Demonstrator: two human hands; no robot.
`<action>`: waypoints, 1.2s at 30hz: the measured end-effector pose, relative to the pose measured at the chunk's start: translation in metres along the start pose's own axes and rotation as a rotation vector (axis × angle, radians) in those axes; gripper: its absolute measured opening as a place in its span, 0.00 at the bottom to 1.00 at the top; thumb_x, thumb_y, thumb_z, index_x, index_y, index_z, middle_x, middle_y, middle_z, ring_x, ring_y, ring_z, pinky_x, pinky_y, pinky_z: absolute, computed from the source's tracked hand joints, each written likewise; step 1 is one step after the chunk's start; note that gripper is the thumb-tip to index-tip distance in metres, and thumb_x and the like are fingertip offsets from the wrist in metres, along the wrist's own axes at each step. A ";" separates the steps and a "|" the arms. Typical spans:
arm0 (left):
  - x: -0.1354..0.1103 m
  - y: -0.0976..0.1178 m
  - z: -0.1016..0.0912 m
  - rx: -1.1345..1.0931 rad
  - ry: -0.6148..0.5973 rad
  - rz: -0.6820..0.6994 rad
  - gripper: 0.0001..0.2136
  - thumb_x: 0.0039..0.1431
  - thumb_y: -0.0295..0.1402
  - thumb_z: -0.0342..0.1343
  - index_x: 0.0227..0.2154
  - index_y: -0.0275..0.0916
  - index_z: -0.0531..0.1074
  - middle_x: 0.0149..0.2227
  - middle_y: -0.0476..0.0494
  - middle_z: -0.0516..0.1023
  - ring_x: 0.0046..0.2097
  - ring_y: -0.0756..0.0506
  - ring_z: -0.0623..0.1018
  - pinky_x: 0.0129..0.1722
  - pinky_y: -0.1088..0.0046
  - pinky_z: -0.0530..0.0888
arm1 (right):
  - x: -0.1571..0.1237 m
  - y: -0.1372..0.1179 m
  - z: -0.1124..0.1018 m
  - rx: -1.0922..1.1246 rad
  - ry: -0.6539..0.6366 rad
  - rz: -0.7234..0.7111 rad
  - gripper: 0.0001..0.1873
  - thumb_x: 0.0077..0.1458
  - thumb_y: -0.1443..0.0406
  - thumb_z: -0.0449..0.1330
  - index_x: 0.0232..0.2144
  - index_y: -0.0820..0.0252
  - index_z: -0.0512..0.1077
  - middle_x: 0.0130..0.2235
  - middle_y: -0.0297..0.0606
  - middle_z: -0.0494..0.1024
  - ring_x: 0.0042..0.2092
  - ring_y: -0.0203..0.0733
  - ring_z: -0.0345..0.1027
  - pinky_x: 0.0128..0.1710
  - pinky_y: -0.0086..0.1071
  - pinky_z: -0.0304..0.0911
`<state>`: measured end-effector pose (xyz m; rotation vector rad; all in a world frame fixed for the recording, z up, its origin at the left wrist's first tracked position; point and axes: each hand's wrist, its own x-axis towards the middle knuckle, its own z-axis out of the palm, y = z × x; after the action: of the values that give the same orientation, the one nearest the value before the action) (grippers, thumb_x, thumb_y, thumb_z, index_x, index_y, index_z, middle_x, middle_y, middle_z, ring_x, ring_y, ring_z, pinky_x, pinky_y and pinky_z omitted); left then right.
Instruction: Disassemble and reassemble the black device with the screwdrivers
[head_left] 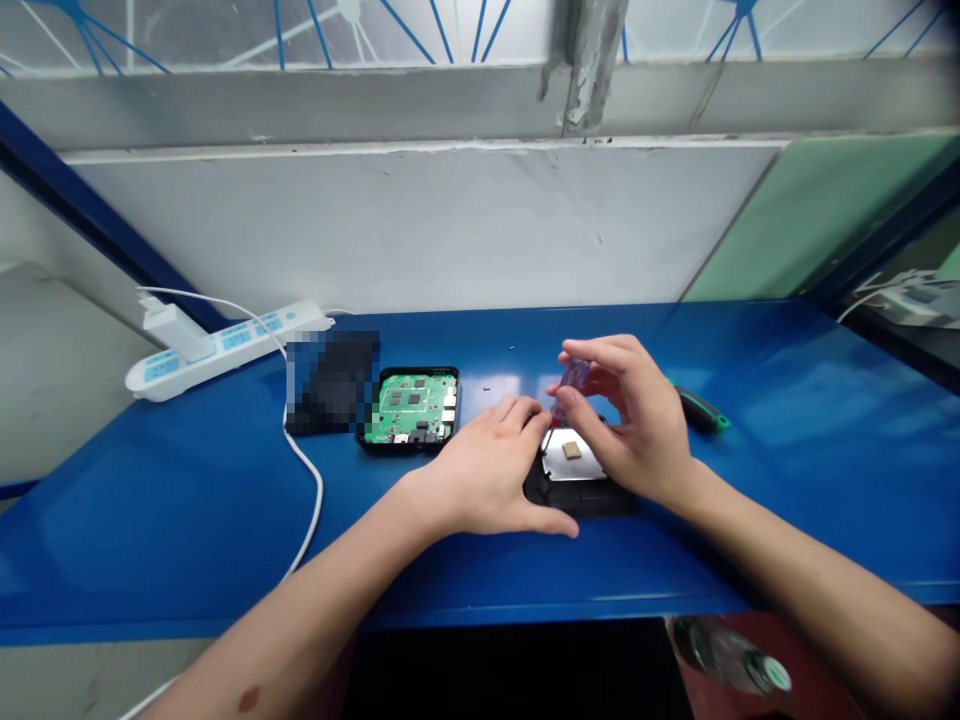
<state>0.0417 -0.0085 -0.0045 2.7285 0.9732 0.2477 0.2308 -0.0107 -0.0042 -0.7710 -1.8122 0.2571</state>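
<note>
While right fingers (609, 353) grasp clear-handled tool (574, 375), its long axis slants down-left | left fingers (514, 412): cannot tell

- tabletop (787, 480): solid blue all over
- circuit board (412, 412) on the left: green with dark chips, sitting in a black case (424, 371)
- lid (592, 500) to its right: black, with a silver plate (559, 468) and a lil tan pad (572, 450)
- see-through handle (576, 374) above that: kinda pinkish-purple
- tool (699, 408) further right: black and green
- power strip (214, 362), far left: white, light blue socket panels (236, 337)
- far wall (420, 220): pale grey, green panel (832, 210) on the right
</note>
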 end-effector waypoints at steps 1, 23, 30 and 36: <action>0.000 0.000 0.000 -0.003 0.000 0.000 0.44 0.49 0.64 0.62 0.57 0.32 0.67 0.57 0.31 0.71 0.57 0.31 0.70 0.60 0.52 0.68 | 0.000 0.001 0.000 0.006 0.009 -0.007 0.25 0.60 0.73 0.61 0.58 0.50 0.67 0.47 0.39 0.71 0.40 0.39 0.73 0.36 0.39 0.79; -0.001 -0.002 0.002 -0.010 -0.004 0.011 0.45 0.50 0.65 0.61 0.60 0.33 0.64 0.59 0.31 0.69 0.59 0.30 0.69 0.60 0.51 0.68 | -0.002 0.000 -0.002 0.166 -0.045 0.051 0.19 0.60 0.71 0.62 0.51 0.49 0.69 0.46 0.37 0.75 0.41 0.40 0.77 0.37 0.38 0.77; 0.000 -0.002 0.002 -0.011 0.000 0.007 0.45 0.49 0.65 0.61 0.58 0.32 0.65 0.57 0.31 0.70 0.57 0.31 0.70 0.59 0.51 0.69 | -0.003 -0.001 -0.001 0.132 0.008 0.093 0.19 0.61 0.71 0.63 0.52 0.50 0.71 0.43 0.35 0.75 0.41 0.40 0.78 0.38 0.37 0.78; -0.001 -0.003 0.003 -0.014 0.002 0.007 0.45 0.49 0.65 0.61 0.58 0.33 0.65 0.56 0.31 0.70 0.58 0.31 0.69 0.59 0.51 0.69 | -0.002 -0.006 -0.001 0.225 -0.057 0.100 0.18 0.69 0.71 0.49 0.56 0.51 0.67 0.54 0.41 0.74 0.48 0.41 0.78 0.43 0.40 0.78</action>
<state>0.0401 -0.0073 -0.0077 2.7205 0.9585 0.2569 0.2298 -0.0170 -0.0026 -0.7010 -1.7635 0.5439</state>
